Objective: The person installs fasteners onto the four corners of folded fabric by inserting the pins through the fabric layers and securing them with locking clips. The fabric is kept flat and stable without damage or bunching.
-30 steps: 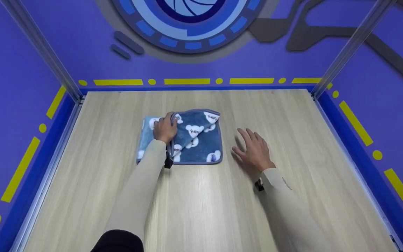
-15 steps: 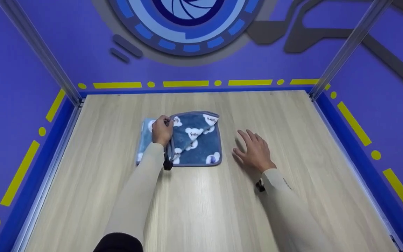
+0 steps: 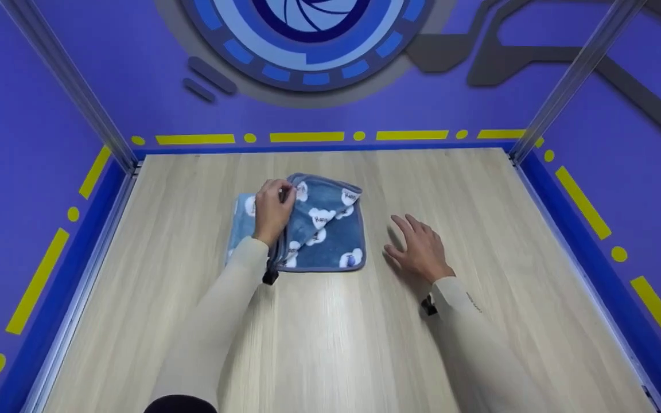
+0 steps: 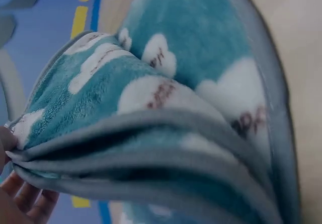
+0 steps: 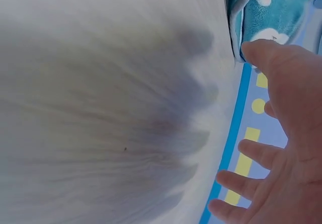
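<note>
A blue-grey fleece blanket (image 3: 330, 244) with white bear-head prints and a grey bound edge lies folded on the table. My left hand (image 3: 273, 211) pinches several layers of its edge between thumb and fingers at the far side of the fold. In the left wrist view the gripped layers of the blanket (image 4: 95, 88) are raised and fanned apart, with fingertips (image 4: 43, 204) beneath them. A paler part of the blanket lies flat left of that hand. To the right, my right hand (image 3: 419, 246) hovers apart from the blanket, its fingers spread and holding nothing.
The wood-grain table (image 3: 330, 338) stretches around the blanket on all sides. Purple-blue panels with yellow markings enclose it at the back (image 3: 307, 117), left and right, with metal posts (image 3: 577, 80) at the far corners.
My left hand has moved slightly up and to the right, lifting the pinched edge of the blanket, so the upper flap shifts and rises. The right hand stays almost still.
</note>
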A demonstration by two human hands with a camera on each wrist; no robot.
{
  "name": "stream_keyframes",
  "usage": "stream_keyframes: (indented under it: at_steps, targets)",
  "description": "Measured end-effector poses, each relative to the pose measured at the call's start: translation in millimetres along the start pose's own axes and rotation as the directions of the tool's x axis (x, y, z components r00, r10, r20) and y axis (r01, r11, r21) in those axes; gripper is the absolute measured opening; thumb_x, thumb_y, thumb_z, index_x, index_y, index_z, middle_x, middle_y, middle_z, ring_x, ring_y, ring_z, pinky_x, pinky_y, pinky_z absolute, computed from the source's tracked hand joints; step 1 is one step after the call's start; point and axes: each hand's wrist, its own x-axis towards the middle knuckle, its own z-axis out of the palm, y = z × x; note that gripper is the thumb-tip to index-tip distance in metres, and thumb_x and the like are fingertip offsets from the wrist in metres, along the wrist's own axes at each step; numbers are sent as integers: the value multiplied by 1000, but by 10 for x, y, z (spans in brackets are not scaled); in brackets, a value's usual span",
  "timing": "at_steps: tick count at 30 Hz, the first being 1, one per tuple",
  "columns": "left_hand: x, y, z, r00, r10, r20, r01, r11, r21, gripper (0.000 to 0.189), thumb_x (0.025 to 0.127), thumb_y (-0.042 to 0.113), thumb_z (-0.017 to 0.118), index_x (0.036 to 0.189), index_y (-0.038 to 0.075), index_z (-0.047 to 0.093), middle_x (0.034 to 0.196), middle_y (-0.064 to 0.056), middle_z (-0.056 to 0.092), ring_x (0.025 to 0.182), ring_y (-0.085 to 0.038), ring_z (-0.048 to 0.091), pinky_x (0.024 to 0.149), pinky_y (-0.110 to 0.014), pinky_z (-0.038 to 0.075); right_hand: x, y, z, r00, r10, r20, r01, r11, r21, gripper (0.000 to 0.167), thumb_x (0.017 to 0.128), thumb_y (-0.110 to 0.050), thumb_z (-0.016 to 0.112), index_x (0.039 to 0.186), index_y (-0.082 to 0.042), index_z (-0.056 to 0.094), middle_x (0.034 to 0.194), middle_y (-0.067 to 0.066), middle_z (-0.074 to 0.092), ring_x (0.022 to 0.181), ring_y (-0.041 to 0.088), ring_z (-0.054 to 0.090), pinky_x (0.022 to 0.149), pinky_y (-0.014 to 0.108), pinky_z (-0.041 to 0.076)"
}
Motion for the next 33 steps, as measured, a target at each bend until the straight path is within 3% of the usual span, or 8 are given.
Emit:
stream_keyframes:
  at_steps: [4,10,14,19,22,25,30,33]
  targets:
    - [-90,184,-11,980,196,26,-197,979,48,7,93,8,73,96,3,75,99,-13,69,92,-28,68,85,-41,56,8,-21,11,1000,9,15,-9,1000,13,75,95,-43,70,159,-21,38,163,19,33,146,46,34,116,66,25]
    - [-363,442,29,910,390,141,-405,908,106,6,93,7,75,98,4,74,103,-11,67,89,-23,69,78,-34,60,15,-28,34,1000,-4,25,4,1000,10,75,96,-44,69,159,-21,37,163,19,33,145,47,34,116,67,26]
    - [-562,546,83,845,492,209,-521,845,118,7,92,7,76,98,4,74,104,-10,67,90,-22,68,79,-34,59,20,-25,49,999,-2,37,2,1000,13,75,96,-45,68,160,-22,36,164,19,32,146,46,33,117,66,24]
    - [-770,595,196,743,613,269,-658,743,126,4,94,4,71,95,2,75,101,-10,68,88,-23,67,78,-36,57,17,-34,51,999,-9,38,8,1000,28,75,96,-45,69,159,-21,37,164,19,32,146,46,33,117,66,24]
    - [-896,595,269,691,647,322,-710,692,131,11,95,0,65,95,3,75,101,-9,69,88,-23,66,78,-34,56,11,-38,51,999,-22,24,22,1000,22,75,95,-44,70,159,-20,38,163,19,34,144,47,36,115,66,26]
    - [-1017,594,317,657,645,392,-735,663,140,14,98,3,63,97,7,76,102,-6,69,91,-22,64,77,-34,54,10,-47,52,999,-33,10,33,999,-4,75,95,-45,70,158,-20,40,161,20,37,140,49,40,112,67,31]
    - [-1166,599,359,624,623,472,-751,644,143,13,99,9,65,105,13,76,98,-2,71,87,-20,66,74,-34,53,3,-55,55,999,-39,3,39,999,-28,75,94,-44,72,157,-19,41,159,21,39,138,50,43,110,67,34]
    - [-1223,594,371,617,616,490,-751,647,132,16,96,3,65,102,12,76,91,-1,72,79,-17,69,71,-34,54,-4,-64,61,1000,-27,13,28,999,-22,75,94,-44,72,158,-19,41,160,20,38,140,49,41,112,66,32]
